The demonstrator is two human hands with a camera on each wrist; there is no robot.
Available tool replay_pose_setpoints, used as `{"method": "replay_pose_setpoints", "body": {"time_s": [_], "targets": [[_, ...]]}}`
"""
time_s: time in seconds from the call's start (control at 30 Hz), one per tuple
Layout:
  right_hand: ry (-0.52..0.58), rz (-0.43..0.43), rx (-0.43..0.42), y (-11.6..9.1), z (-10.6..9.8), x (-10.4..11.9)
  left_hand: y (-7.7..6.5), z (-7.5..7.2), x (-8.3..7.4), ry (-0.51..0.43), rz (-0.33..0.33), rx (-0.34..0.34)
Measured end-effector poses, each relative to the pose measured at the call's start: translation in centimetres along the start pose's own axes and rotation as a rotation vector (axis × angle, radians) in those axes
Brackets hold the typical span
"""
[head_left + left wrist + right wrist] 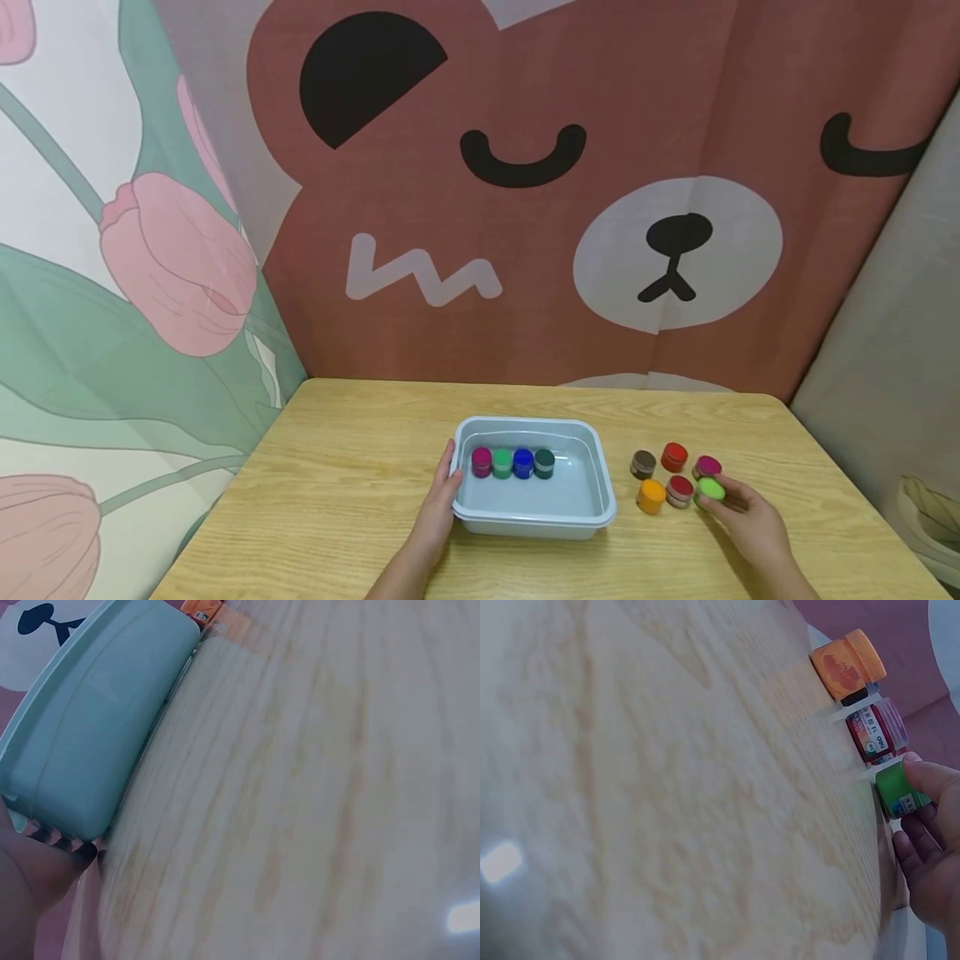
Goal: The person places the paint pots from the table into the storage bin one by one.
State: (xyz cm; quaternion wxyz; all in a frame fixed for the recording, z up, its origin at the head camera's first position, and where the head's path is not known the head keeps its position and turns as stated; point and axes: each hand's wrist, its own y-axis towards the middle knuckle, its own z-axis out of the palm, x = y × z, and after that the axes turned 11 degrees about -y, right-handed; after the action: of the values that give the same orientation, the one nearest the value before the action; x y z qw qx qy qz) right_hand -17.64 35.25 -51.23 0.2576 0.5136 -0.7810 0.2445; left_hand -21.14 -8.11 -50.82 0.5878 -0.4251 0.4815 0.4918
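A pale blue plastic tray (536, 528) stands on the table, and a row of several small paint jars, magenta, green, blue (523, 463) and dark green, sits inside it. My left hand (437, 508) grips the tray's left side, its thumb at the rim; in the left wrist view, fingertips (84, 853) show at the tray's lower corner. To the right of the tray, my right hand (753, 523) pinches a light green paint jar (898, 791) between thumb and fingers. This jar is at the near right of a loose group of paint jars.
Around the right hand stand an orange jar (651, 497), a dark red jar (679, 492), a brown jar (642, 465), a bright red jar (674, 457) and a magenta jar (707, 467). The wooden table (337, 483) meets a bear-print curtain (420, 350) at its back edge.
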Motion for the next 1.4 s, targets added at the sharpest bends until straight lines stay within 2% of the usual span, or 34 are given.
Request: {"method": "replay_pose_setpoints", "body": {"time_s": [0.17, 0.37, 0.5, 0.7, 0.9, 1.0, 1.13, 1.4], "targets": [[0.023, 0.017, 0.010, -0.1, -0.2, 0.0, 0.0, 0.0, 0.1, -0.001, 0.002, 0.000], [0.069, 0.037, 0.067, -0.2, -1.1, 1.0, 0.0, 0.0, 0.0, -0.010, -0.001, 0.007], [0.062, 0.002, 0.070, -0.5, -1.6, 1.8, 0.0, 0.0, 0.0, -0.007, 0.000, 0.004], [0.031, -0.079, 0.020, -1.0, -1.8, 3.5, 0.0, 0.0, 0.0, 0.005, -0.014, -0.005], [0.048, -0.116, 0.049, -1.6, -1.7, 6.1, -0.1, 0.0, 0.1, 0.010, -0.011, -0.010], [0.069, -0.138, 0.055, -1.8, -1.3, 7.3, -0.1, 0.0, 0.1, 0.007, -0.011, -0.017], [0.152, -0.165, 0.080, -2.1, -0.6, 9.0, -0.1, 0.0, 0.0, 0.004, -0.003, -0.018], [0.167, -0.273, 0.108, -2.4, 1.2, 11.8, -0.1, 0.1, -0.1, -0.006, 0.003, -0.015]]}}
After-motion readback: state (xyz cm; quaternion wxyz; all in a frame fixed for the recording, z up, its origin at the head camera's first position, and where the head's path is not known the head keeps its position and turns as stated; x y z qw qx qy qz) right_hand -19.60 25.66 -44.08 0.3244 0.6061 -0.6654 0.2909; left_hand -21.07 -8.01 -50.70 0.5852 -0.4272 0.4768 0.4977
